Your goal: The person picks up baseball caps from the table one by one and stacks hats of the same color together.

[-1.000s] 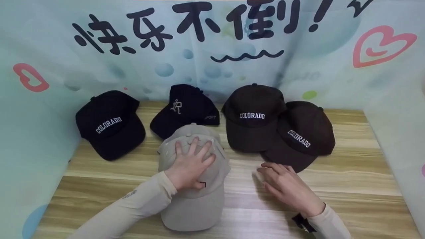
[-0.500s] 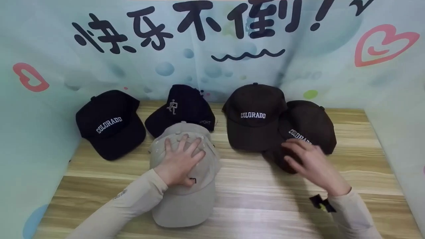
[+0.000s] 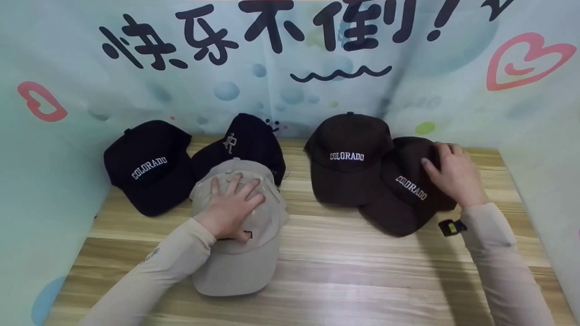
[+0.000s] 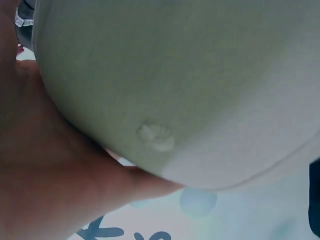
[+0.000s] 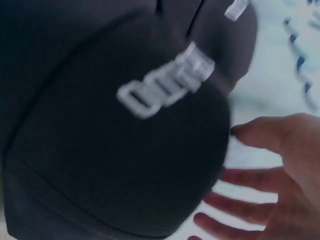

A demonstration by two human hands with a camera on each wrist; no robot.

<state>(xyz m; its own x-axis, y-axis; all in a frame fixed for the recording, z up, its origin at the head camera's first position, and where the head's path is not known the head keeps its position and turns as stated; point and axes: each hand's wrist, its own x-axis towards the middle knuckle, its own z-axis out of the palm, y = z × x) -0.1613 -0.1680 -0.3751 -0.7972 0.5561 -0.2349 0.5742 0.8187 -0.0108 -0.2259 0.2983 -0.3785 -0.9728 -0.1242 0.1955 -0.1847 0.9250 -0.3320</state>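
The left hand (image 3: 232,206) lies flat, palm down, on the crown of the beige cap (image 3: 235,253), fingers straight and spread, pointing away from the person; its forearm in a pale sleeve runs back from the cap toward the lower left. The right hand (image 3: 453,174) sits well to the right of that cap, fingers extended and a little apart, seemingly only lightly bent, though the wrist view is blurred. Its sleeved forearm comes up from the lower right.
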